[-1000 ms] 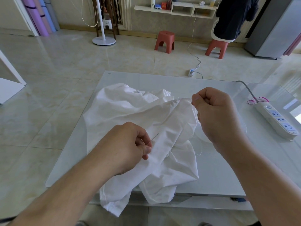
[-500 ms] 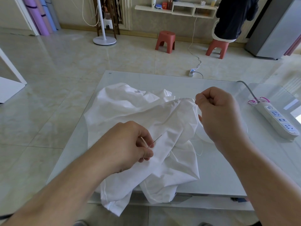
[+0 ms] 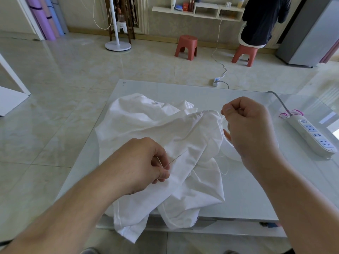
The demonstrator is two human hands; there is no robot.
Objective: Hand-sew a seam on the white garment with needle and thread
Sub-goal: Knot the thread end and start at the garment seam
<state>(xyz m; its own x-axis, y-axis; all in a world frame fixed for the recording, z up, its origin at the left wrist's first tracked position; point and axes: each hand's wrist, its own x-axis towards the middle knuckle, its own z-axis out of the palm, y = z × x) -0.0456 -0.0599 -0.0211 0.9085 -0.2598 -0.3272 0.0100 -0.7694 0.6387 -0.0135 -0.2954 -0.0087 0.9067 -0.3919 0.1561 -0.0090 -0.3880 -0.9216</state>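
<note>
The left hand (image 3: 141,162) pinches the needle (image 3: 175,158) between thumb and curled fingers at the needle's lower end. The needle's free length slants up and away from this pinch, toward the right hand, and lies over the cloth. Whether its tip enters the cloth cannot be told.

The right hand (image 3: 251,129) is raised above and beyond the left-hand pinch. Its fingers are curled and its thumb and forefinger are closed on the thread (image 3: 221,123). From this second pinch a fine strand runs down and back across the cloth toward the needle; it is too thin to follow over its full length. A further loose loop of thread hangs below the right hand, beside the cloth edge.

The white garment (image 3: 156,129) lies crumpled on the glass table (image 3: 247,189), directly under both grips. One fold rises toward the right-hand pinch and ends just beside the thumb. The part beneath the left-hand pinch touches the underside of that hand. The lower edge of the garment hangs over the near edge of the table, below the left wrist.

Outward from the right-hand pinch, well apart from it, a white power strip (image 3: 311,136) lies on the table with a grey cable and a pink band at its far end. Far beyond both grips stand two red stools (image 3: 186,46), and a person in dark clothing (image 3: 264,19) sits on the right one.
</note>
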